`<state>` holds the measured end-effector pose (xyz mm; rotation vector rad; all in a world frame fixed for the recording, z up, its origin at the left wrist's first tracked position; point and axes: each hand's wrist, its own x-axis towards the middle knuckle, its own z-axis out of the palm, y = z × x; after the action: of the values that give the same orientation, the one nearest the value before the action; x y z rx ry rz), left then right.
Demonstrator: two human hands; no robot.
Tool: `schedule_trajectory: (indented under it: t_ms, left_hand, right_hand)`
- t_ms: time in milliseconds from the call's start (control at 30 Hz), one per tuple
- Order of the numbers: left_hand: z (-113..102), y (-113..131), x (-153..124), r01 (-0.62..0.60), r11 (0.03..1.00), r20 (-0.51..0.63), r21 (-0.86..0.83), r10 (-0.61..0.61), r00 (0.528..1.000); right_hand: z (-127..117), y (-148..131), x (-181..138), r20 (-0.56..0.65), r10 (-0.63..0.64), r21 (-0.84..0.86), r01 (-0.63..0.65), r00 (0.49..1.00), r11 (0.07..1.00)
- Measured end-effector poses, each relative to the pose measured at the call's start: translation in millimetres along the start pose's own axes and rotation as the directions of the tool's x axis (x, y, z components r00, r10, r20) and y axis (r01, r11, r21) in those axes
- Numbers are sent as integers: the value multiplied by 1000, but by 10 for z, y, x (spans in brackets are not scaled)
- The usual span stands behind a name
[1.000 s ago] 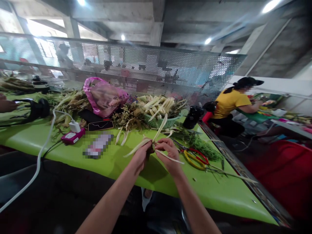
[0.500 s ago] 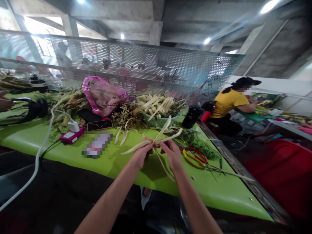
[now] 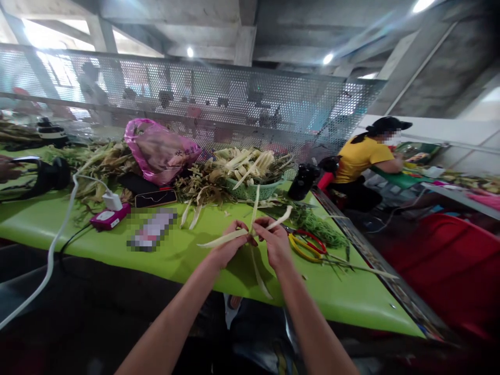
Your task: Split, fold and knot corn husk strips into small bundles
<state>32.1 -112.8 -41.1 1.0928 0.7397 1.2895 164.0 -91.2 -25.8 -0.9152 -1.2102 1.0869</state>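
Observation:
Pale, flat plant-leaf strips (image 3: 225, 239) cross one another between my hands, just above the green tabletop. My left hand (image 3: 231, 245) pinches them near the crossing from the left. From the right, my right hand (image 3: 273, 240) grips them at the same crossing, fingers closed. One strip end points left, one points up and away, one leans to the upper right, and one hangs down toward the table's front edge. The exact join lies partly hidden behind my fingertips. Scissors with red and yellow handles (image 3: 308, 246) lie to the right of my right hand.
A green basket (image 3: 255, 190) piled with pale strips stands behind my hands, beside a dark bottle (image 3: 302, 182). Green stringy strands (image 3: 324, 226) lie to the right. Leftward are a pink bag (image 3: 142, 151), a phone (image 3: 156, 198) and a purple power block (image 3: 111, 216). A person in yellow (image 3: 365, 156) sits at right.
The strips have turned slightly in my hands: the upper one now stands more upright, and the lower one hangs straighter. The whole view has shifted a little.

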Motion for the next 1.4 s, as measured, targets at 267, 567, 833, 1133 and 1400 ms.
schedule_trajectory:
  t_ms: [267, 567, 833, 1133, 1400]
  left_hand:
    - [8, 25, -48, -99, 995, 143, 7, 97, 985]
    - [-56, 18, 37, -124, 992, -130, -29, 119, 984]
    - [-95, -45, 93, -213, 976, -267, -37, 196, 944]
    - [-146, -55, 128, -161, 985, -227, -63, 143, 963]
    - [-125, 7, 96, -141, 970, -185, -199, 104, 977]
  right_hand:
    - [67, -14, -34, 80, 142, 28, -145, 987, 989]
    - [-34, 7, 16, -6, 106, -106, -106, 994, 989]
    - [120, -131, -156, 252, -310, -385, 389, 917, 837]
    - [343, -168, -469, 432, -214, -526, 438, 876, 729]
    - [-14, -374, -263, 431, -279, -646, 509, 858, 569]
